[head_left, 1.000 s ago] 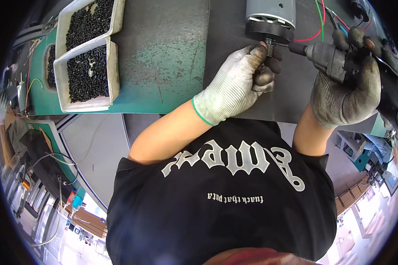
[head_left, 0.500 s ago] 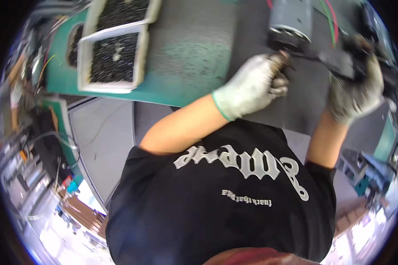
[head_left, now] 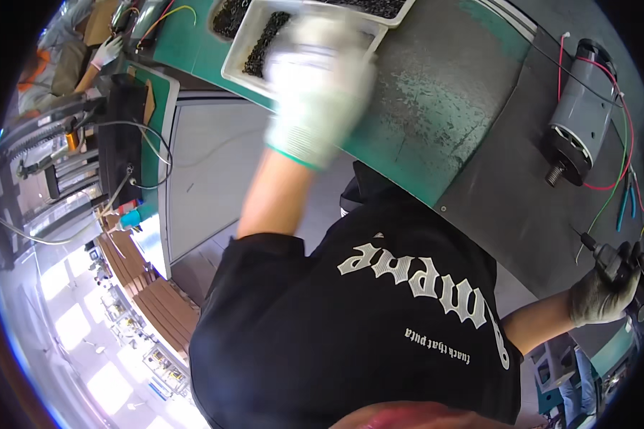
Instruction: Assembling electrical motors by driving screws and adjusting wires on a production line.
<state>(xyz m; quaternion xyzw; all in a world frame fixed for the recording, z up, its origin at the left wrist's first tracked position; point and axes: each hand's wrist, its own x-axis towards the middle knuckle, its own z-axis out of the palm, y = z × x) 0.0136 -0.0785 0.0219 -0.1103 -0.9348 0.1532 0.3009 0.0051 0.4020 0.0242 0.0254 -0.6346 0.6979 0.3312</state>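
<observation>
My left hand (head_left: 320, 79), in a white glove with a green cuff, is stretched out and blurred over a white tray (head_left: 240, 61) of small black screws at the top of the view. Whether it holds anything is hidden by the blur. My right hand (head_left: 599, 297), in a grey glove, grips a black electric screwdriver (head_left: 617, 261) at the far right, its bit pointing up and to the left. A grey cylindrical motor (head_left: 579, 121) with red and green wires lies on the dark mat (head_left: 515, 207), apart from both hands.
The green bench top (head_left: 436, 93) runs across the upper part of the view. A second white tray (head_left: 379, 8) of screws sits at the top edge. A black device with cables (head_left: 118, 136) stands at the left, beside wooden pallets (head_left: 150, 293) on the floor.
My left hand has left the motor's shaft and swung left to the screw tray. My right hand has pulled the screwdriver back from the motor. The view has tilted.
</observation>
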